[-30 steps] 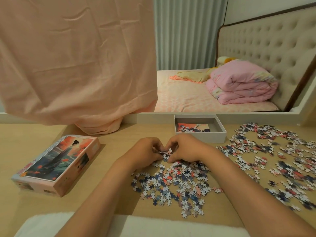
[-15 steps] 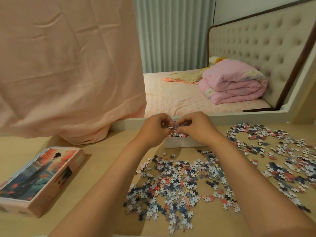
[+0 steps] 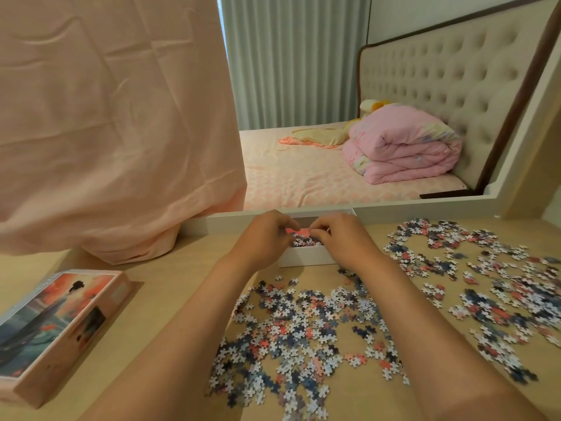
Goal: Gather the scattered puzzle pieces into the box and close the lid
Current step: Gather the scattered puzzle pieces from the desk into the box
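Observation:
The open white box [image 3: 306,259] stands at the back middle of the wooden table [image 3: 158,299]. Both my hands hover over its opening, fingers curled toward each other. My left hand [image 3: 267,235] and my right hand [image 3: 343,241] hold a small bunch of puzzle pieces [image 3: 302,238] between their fingertips, just above pieces lying in the box. A large scatter of loose pieces [image 3: 303,329] lies between my forearms. A second scatter [image 3: 485,284] spreads to the right. The lid [image 3: 54,323], printed with a picture, lies at the left.
A pink cloth [image 3: 115,132] hangs down onto the table's back left. A white ledge [image 3: 394,205] runs behind the box, with a bed and a folded pink quilt [image 3: 403,153] beyond it.
My hands lifted a bunch of pieces from the near pile and carried it away from me to the box. They now sit lower over its opening.

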{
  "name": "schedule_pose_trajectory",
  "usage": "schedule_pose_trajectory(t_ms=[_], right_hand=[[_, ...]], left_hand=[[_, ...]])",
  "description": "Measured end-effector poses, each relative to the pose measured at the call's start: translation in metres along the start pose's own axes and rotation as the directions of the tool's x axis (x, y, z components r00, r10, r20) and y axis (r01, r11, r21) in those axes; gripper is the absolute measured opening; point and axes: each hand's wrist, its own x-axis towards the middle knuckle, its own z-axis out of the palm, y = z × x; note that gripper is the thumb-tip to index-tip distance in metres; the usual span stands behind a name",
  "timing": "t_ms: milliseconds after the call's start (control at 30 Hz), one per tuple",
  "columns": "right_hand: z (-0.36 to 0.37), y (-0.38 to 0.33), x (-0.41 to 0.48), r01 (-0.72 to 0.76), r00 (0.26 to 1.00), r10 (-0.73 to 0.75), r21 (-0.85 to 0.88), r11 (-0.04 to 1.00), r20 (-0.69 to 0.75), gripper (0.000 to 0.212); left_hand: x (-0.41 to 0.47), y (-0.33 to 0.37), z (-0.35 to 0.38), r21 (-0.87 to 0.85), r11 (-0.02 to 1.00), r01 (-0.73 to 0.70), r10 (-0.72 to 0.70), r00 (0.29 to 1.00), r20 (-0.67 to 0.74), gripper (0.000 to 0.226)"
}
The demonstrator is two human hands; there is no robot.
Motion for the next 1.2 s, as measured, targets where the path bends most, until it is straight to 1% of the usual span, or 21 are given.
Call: schedule_pose_trajectory(t_ms=[100,167,233,300,333,367,433,467,533,633,733,800,833,867,900,933,967,1000,1033,1067,1200], right_hand=[[0.003,0.002,-0.002,-0.002,0.997,0.007,-0.058,0.998,0.081,0.021],[0.000,-0.001,-0.004,0.003,0.996,0.003,-0.063,0.998,0.093,0.024],[-0.005,-0.010,-0.005,0.047,0.999,-0.045,-0.082,0.996,0.029,0.024],[-0.009,-0.026,-0.009,0.123,0.992,-0.126,-0.109,0.986,-0.020,0.020],[-0.009,-0.034,-0.012,0.154,0.988,-0.153,-0.104,0.983,0.016,0.018],[-0.008,-0.043,-0.015,0.174,0.982,-0.166,-0.090,0.981,0.093,0.017],[0.000,-0.055,-0.023,0.179,0.944,-0.150,-0.075,0.981,0.292,0.017],[0.007,-0.058,-0.026,0.173,0.918,-0.129,-0.085,0.981,0.375,0.017],[0.018,-0.060,-0.033,0.183,0.868,-0.091,-0.143,0.973,0.488,0.019],[0.021,-0.061,-0.042,0.222,0.829,-0.073,-0.206,0.953,0.554,0.027],[0.014,-0.061,-0.050,0.204,0.813,-0.037,-0.225,0.953,0.581,0.030],[0.008,-0.058,-0.053,0.177,0.823,-0.017,-0.227,0.958,0.568,0.032],[0.004,-0.056,-0.054,0.154,0.837,-0.012,-0.215,0.964,0.547,0.033],[0.000,-0.054,-0.056,0.131,0.847,0.004,-0.214,0.968,0.531,0.040],[-0.003,-0.053,-0.059,0.115,0.848,0.033,-0.245,0.963,0.529,0.053],[-0.006,-0.051,-0.062,0.111,0.836,0.079,-0.308,0.945,0.543,0.070],[-0.008,-0.050,-0.065,0.111,0.817,0.137,-0.386,0.916,0.560,0.087],[-0.008,-0.051,-0.068,0.112,0.799,0.188,-0.449,0.887,0.572,0.100],[-0.006,-0.052,-0.070,0.106,0.789,0.219,-0.478,0.872,0.575,0.107],[-0.004,-0.053,-0.071,0.087,0.793,0.227,-0.473,0.877,0.566,0.106],[0.009,-0.054,-0.068,0.027,0.864,0.143,-0.329,0.944,0.482,0.075]], left_hand=[[-0.015,-0.003,-0.002,0.040,0.998,-0.038,0.039,0.998,-0.044,0.013],[-0.030,-0.007,-0.007,0.075,0.997,-0.032,0.035,0.999,-0.037,0.011],[-0.044,-0.012,-0.014,0.104,0.994,0.015,-0.016,1.000,0.015,0.010],[-0.057,-0.017,-0.024,0.139,0.987,0.078,-0.095,0.988,0.119,0.019],[-0.063,-0.019,-0.027,0.160,0.982,0.101,-0.129,0.975,0.180,0.028],[-0.068,-0.020,-0.029,0.179,0.977,0.119,-0.162,0.956,0.247,0.039],[-0.078,-0.021,-0.030,0.227,0.967,0.117,-0.195,0.911,0.363,0.057],[-0.082,-0.021,-0.028,0.258,0.962,0.088,-0.188,0.898,0.397,0.061],[-0.087,-0.020,-0.024,0.297,0.955,0.021,-0.150,0.896,0.418,0.059],[-0.089,-0.019,-0.021,0.261,0.965,0.004,-0.114,0.905,0.409,0.055],[-0.086,-0.022,-0.025,0.196,0.981,0.007,-0.089,0.906,0.414,0.048],[-0.084,-0.024,-0.031,0.183,0.983,0.029,-0.106,0.898,0.426,0.057],[-0.083,-0.024,-0.034,0.199,0.978,0.054,-0.139,0.884,0.447,0.070],[-0.084,-0.023,-0.036,0.233,0.969,0.081,-0.186,0.859,0.478,0.086],[-0.085,-0.021,-0.038,0.279,0.955,0.101,-0.236,0.827,0.510,0.102],[-0.086,-0.020,-0.038,0.322,0.940,0.108,-0.275,0.800,0.533,0.112],[-0.088,-0.018,-0.036,0.351,0.931,0.104,-0.293,0.786,0.545,0.117],[-0.089,-0.017,-0.034,0.362,0.927,0.095,-0.292,0.787,0.543,0.117],[-0.089,-0.015,-0.031,0.359,0.929,0.084,-0.278,0.801,0.531,0.114],[-0.089,-0.014,-0.028,0.345,0.936,0.073,-0.254,0.820,0.514,0.107],[-0.088,-0.011,-0.020,0.247,0.969,0.031,-0.141,0.886,0.442,0.072]])
